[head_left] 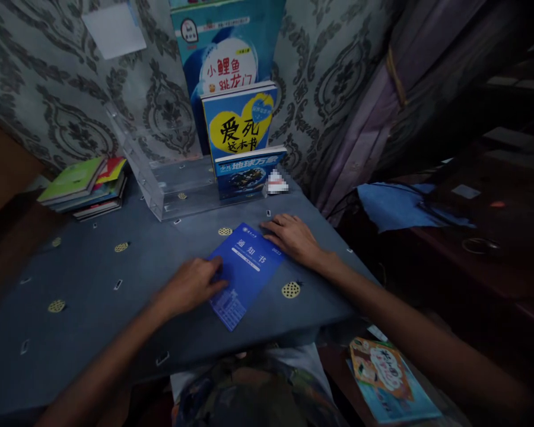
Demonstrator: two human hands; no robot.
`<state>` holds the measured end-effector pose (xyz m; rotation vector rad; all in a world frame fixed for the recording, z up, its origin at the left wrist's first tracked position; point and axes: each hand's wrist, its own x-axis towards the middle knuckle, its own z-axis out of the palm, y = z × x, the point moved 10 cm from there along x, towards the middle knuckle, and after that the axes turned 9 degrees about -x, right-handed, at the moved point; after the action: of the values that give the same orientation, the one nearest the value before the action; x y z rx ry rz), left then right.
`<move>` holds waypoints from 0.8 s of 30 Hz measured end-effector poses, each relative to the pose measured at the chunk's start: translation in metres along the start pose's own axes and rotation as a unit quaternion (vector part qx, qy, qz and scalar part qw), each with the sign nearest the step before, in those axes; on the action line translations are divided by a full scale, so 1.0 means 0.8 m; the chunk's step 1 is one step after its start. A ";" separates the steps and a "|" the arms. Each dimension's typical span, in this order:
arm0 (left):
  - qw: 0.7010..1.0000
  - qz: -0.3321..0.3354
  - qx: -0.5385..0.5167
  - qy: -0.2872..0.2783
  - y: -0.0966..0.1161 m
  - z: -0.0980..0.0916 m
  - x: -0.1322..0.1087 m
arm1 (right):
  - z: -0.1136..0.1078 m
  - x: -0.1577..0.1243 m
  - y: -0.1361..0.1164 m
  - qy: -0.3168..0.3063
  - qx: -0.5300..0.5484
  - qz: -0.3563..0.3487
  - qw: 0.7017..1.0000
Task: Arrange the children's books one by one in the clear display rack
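Across the table (89, 261), a dark cover with yellow pineapple prints. Towards the back, a clear stepped rack (157, 201), with three upright books at its right part: a tall blue-green one (231, 53) behind, a yellow-heart book (238, 127) in the middle, a small blue book (247, 175) in front. Just beside that last, a blurred white item (276, 182). Left of the rack, a stack of books (80, 190), green on top. Behind, a grey patterned wall covering (329, 71) and a white sheet (115, 32). To the right, a tied purple curtain (369, 130) and a light-blue sheet (391, 204); lower down, an orange-and-blue book (391, 379) below table height.
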<state>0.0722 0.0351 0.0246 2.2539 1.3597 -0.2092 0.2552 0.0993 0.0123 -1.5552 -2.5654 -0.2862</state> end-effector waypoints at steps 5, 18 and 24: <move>0.999 0.005 0.013 0.051 0.011 -0.003 0.006 | 0.006 0.014 0.003 -0.002 0.059 0.019 0.998; 0.975 -0.009 -0.167 0.146 -0.025 -0.025 0.055 | -0.015 -0.044 0.003 0.090 0.200 0.066 0.973; 0.925 -0.014 -0.264 0.273 -0.052 -0.028 0.042 | -0.029 -0.037 -0.057 0.108 0.247 -0.003 0.963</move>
<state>0.0504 0.0883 0.0175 1.8843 1.4810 0.7482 0.2290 0.0481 0.0244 -1.2534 -2.2410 0.1685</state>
